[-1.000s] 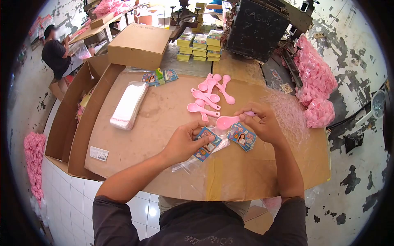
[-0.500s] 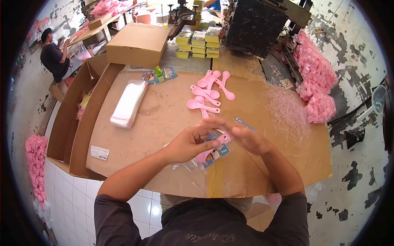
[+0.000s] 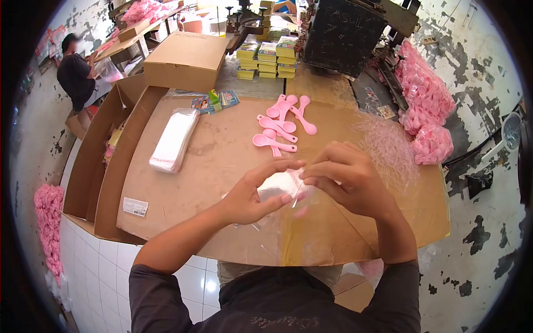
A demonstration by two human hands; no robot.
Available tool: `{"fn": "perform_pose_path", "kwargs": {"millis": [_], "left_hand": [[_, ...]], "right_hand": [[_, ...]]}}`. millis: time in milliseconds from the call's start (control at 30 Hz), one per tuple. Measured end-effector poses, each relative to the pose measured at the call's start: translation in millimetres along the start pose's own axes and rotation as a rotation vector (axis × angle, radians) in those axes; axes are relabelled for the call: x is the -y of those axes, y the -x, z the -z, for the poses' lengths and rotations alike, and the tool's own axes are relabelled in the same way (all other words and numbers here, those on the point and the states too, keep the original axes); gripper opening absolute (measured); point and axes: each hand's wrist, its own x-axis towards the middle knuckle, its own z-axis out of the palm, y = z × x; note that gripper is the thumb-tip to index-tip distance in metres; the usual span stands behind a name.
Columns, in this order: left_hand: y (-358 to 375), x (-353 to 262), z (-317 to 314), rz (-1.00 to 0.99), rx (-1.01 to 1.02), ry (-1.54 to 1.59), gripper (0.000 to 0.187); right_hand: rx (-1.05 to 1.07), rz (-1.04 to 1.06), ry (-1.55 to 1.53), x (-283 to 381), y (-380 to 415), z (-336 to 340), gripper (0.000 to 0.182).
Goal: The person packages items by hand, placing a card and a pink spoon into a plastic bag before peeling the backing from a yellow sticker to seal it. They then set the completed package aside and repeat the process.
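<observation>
In front of me, a shiny clear plastic bag (image 3: 277, 184) is held between both hands, with glare hiding most of its contents. Something pink (image 3: 301, 196) shows at its lower right, partly blurred. My left hand (image 3: 250, 191) curves around the bag, thumb below and fingers above. My right hand (image 3: 352, 180) is closed in a pinch at the bag's right edge, where a thin pale line hangs below the fingertips. Just beyond the hands, several pink measuring spoons (image 3: 283, 126) lie in a loose pile on the cardboard sheet (image 3: 222, 150).
A stack of clear bags (image 3: 175, 141) lies at left, near printed cards (image 3: 222, 101). Card stacks (image 3: 266, 58) and a closed carton (image 3: 186, 58) stand behind. Tangled thin strips (image 3: 386, 150) and bagged pink spoons (image 3: 427, 94) are at right. A person (image 3: 78, 77) works at far left.
My right hand has gone from flat and stretched over the bag to a pinch at its edge. The printed card and spoon seen earlier between the hands are now hidden by glare.
</observation>
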Motion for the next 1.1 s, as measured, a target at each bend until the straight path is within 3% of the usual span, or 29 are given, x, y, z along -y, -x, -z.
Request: {"fn": "perform_pose_path", "kwargs": {"millis": [100, 200, 300, 400, 500, 600, 900, 1000, 1100], "left_hand": [[2, -2, -6, -0.072, 0.009, -0.122, 0.068], [3, -5, -16, -0.064, -0.072, -0.051, 0.06], [2, 5, -15, -0.038, -0.157, -0.11, 0.049], [4, -3, -9, 0.165, -0.15, -0.013, 0.042], [2, -7, -13, 0.213, -0.236, 0.154, 0.04], [-2, -9, -20, 0.162, -0.332, 0.189, 0.039], [6, -1, -12, 0.117, -0.157, -0.405, 0.044], [2, -3, -12, 0.138, -0.176, -0.441, 0.042], [-1, -9, -7, 0.15, -0.233, -0.141, 0.038]], "right_hand": [[-0.119, -0.147, -0.097, 10, -2, 4, 0.011], [-0.193, -0.255, -0.15, 13, -5, -6, 0.014], [-0.198, -0.229, -0.169, 7, -3, -15, 0.017], [-0.176, -0.368, -0.288, 7, -4, -19, 0.018], [-0.435, -0.132, -0.006, 1, -11, -30, 0.019], [-0.329, 0.068, 0.278, 3, -10, -29, 0.022], [-0.112, 0.121, 0.683, -8, -10, -60, 0.018], [-0.21, -0.089, 0.394, -13, -13, -51, 0.011], [-0.405, -0.208, 0.188, -39, -3, -34, 0.008]]}}
